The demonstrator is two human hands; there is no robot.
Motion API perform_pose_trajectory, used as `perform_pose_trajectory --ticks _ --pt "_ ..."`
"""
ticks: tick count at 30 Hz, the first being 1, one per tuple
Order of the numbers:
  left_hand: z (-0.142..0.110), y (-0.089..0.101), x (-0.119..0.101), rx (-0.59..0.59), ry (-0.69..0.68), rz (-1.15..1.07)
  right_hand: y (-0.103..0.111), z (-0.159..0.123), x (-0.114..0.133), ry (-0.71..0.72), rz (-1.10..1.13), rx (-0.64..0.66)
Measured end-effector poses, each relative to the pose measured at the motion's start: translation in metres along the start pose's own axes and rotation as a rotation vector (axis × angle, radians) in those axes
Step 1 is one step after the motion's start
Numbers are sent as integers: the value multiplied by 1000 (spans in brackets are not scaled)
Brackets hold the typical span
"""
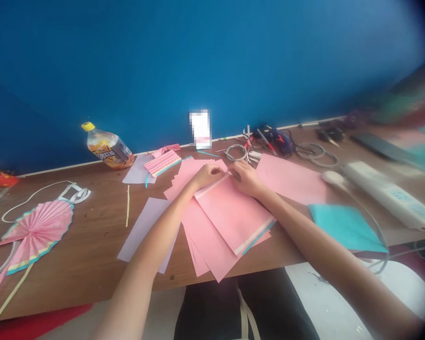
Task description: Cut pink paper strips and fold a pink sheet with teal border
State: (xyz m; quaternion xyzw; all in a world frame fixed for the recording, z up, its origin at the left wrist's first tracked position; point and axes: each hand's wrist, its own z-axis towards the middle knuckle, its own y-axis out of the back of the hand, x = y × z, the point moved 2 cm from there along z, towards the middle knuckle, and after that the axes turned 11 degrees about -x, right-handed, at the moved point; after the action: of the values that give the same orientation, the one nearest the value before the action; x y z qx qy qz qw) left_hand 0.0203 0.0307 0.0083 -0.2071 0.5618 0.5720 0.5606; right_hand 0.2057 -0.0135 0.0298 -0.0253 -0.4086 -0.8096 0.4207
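Bench (92, 245), wooden. One stack of pink paper sheets (226, 226), centre, near the front edge; top sheet folded along its far edge, pinched there by left hand (207, 175) and right hand (242, 178). One pleated paper fan (38, 231), left. One power strip (386, 193), right. One teal sheet (347, 229), front right. One plastic bottle (108, 146), back edge, lying down.

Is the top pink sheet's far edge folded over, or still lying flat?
Folded: along the edge of the top pink paper sheet, a narrow strip lies turned over, with a crease, between the left hand and right hand.
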Motion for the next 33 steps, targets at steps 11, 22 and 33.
perform_pose_trajectory --ticks 11,22,33 --pt "5 3 12 -62 -91 -33 -14 -4 -1 -18 6 143" --pt "6 1 12 -20 -43 -107 -19 -2 5 84 -87 198" --pt "8 2 12 -3 -14 -109 -19 -1 3 81 -56 187"
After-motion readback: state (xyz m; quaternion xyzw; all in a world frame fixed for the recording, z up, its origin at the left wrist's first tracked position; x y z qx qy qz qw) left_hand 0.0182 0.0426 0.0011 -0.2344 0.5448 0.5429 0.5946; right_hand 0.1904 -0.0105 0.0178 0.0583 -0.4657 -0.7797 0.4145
